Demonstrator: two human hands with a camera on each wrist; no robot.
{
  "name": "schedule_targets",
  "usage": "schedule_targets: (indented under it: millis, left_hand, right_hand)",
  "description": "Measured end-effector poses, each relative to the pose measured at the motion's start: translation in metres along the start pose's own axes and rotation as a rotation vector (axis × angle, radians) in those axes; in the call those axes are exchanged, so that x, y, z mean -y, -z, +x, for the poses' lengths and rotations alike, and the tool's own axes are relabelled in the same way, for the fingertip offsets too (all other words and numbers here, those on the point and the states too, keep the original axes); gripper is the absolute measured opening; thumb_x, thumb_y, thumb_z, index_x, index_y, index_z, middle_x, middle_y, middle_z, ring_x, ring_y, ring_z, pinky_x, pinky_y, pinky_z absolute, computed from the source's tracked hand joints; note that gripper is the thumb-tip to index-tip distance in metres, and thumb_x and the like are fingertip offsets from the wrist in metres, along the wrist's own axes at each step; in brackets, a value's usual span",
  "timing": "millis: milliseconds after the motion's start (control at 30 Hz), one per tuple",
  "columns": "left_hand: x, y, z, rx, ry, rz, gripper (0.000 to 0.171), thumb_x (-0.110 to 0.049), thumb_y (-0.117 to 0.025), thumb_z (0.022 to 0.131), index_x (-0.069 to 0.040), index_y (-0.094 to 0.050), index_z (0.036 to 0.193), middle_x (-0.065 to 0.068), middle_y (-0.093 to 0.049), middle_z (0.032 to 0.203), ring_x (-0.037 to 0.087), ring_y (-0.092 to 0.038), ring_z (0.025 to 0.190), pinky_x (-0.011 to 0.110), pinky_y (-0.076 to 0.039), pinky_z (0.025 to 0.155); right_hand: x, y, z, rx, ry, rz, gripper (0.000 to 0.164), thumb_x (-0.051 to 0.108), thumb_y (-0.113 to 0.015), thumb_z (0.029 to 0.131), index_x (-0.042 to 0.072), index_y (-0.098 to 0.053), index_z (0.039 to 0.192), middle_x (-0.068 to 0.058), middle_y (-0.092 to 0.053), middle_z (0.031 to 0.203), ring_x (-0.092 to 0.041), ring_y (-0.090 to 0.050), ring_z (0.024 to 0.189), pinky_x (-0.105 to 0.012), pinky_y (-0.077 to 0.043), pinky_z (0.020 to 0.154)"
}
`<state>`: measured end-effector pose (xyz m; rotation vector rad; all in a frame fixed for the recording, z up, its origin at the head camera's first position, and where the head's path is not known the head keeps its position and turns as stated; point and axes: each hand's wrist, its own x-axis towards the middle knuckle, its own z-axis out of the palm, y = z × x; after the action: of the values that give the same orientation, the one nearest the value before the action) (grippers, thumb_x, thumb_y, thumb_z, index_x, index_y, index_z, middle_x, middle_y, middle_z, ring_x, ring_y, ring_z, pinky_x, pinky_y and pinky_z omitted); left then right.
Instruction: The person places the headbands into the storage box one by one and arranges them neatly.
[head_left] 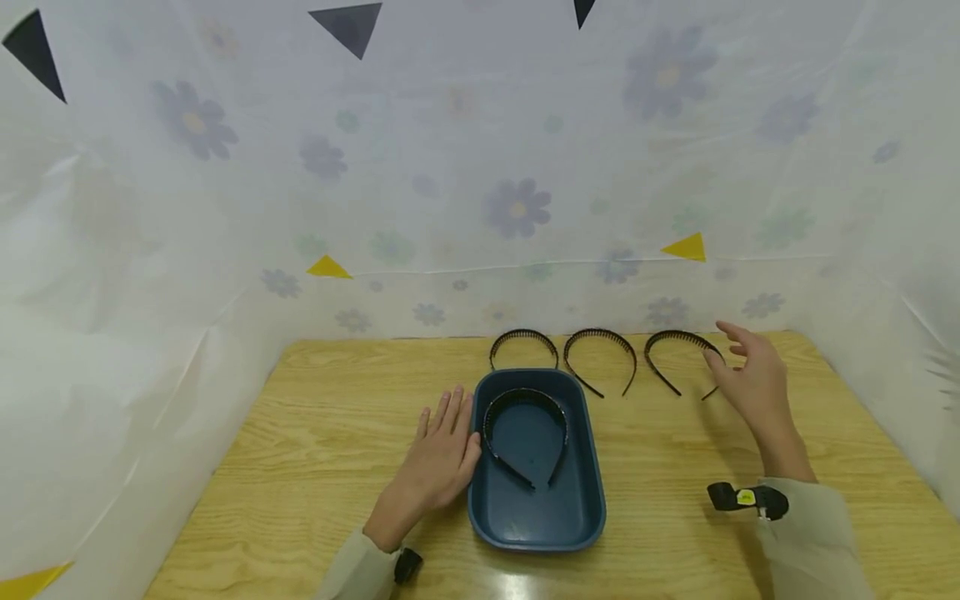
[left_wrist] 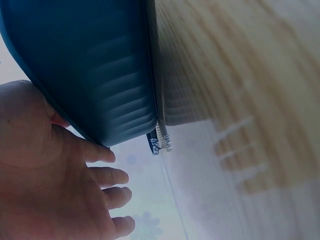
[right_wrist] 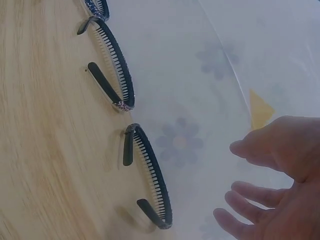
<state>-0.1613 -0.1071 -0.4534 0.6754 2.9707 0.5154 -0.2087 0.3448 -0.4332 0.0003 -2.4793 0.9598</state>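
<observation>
My left hand [head_left: 441,454] lies with straight fingers along the left rim of a dark blue plastic tray [head_left: 536,533], its thumb at the rim. Inside the tray is a black toothed headband [head_left: 564,417]. In the left wrist view the left hand [left_wrist: 65,170] touches the tray wall [left_wrist: 100,75]. My right hand [head_left: 750,379] is raised at the rightmost headband [head_left: 663,335], overlapping its right side in the head view. The right wrist view shows that hand [right_wrist: 270,185] with fingers spread and nothing held, apart from the nearest headband [right_wrist: 155,175].
Behind the tray stand two more headbands, a middle one [head_left: 633,358] and a left one [head_left: 523,333] partly hidden by the tray. They line the back edge of the wooden table [head_left: 337,400]. A white floral sheet [head_left: 450,208] surrounds the back and sides.
</observation>
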Motion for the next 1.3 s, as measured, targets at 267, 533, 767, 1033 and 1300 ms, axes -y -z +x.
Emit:
schedule_targets:
  millis: [267, 533, 767, 1033, 1300]
  left_hand:
    - [0.0, 0.0, 0.0, 0.002, 0.003, -0.011, 0.061, -0.034, -0.028, 0.112, -0.002, -0.02, 0.163, 0.019, -0.012, 0.17, 0.037, -0.01, 0.156, 0.06, -0.01, 0.123]
    - [0.001, -0.001, 0.0, -0.001, 0.011, -0.021, 0.061, -0.033, -0.029, 0.112, -0.002, -0.02, 0.164, 0.018, -0.012, 0.17, 0.037, -0.01, 0.156, 0.06, -0.009, 0.123]
    - [0.0, 0.0, 0.0, -0.008, 0.003, -0.02, 0.061, -0.033, -0.031, 0.112, -0.002, -0.022, 0.163, 0.019, -0.013, 0.17, 0.038, -0.011, 0.156, 0.061, -0.011, 0.122]
    - [0.001, 0.0, 0.001, -0.001, 0.003, -0.015, 0.061, -0.033, -0.03, 0.112, -0.002, -0.021, 0.163, 0.019, -0.012, 0.17, 0.037, -0.011, 0.156, 0.061, -0.01, 0.122]
    - [0.001, 0.001, 0.001, 0.005, 0.005, -0.011, 0.061, -0.033, -0.031, 0.112, -0.002, -0.021, 0.163, 0.019, -0.013, 0.17, 0.037, -0.011, 0.156, 0.061, -0.011, 0.122]
  right_hand:
    - [-0.015, -0.001, 0.003, 0.064, -0.09, 0.005, 0.052, 0.014, -0.06, 0.102, -0.004, -0.048, 0.149, -0.041, -0.047, 0.137, -0.06, -0.052, 0.117, -0.072, -0.047, 0.083]
    - [-0.035, -0.003, 0.002, 0.235, -0.203, 0.024, 0.06, 0.024, -0.058, 0.106, -0.005, -0.039, 0.154, -0.042, -0.041, 0.146, -0.062, -0.047, 0.124, -0.07, -0.049, 0.086]
    - [-0.05, -0.007, 0.0, 0.242, -0.227, 0.017, 0.059, 0.023, -0.058, 0.105, -0.007, -0.039, 0.153, -0.043, -0.041, 0.145, -0.061, -0.049, 0.124, -0.069, -0.049, 0.088]
    - [-0.062, -0.009, 0.0, 0.31, -0.233, -0.007, 0.056, 0.02, -0.058, 0.104, -0.01, -0.043, 0.15, -0.044, -0.049, 0.136, -0.059, -0.05, 0.12, -0.073, -0.042, 0.092]
    - [-0.064, -0.01, 0.002, 0.341, -0.207, -0.068, 0.05, 0.018, -0.057, 0.103, -0.014, -0.052, 0.14, -0.041, -0.057, 0.128, -0.056, -0.056, 0.113, -0.071, -0.041, 0.093]
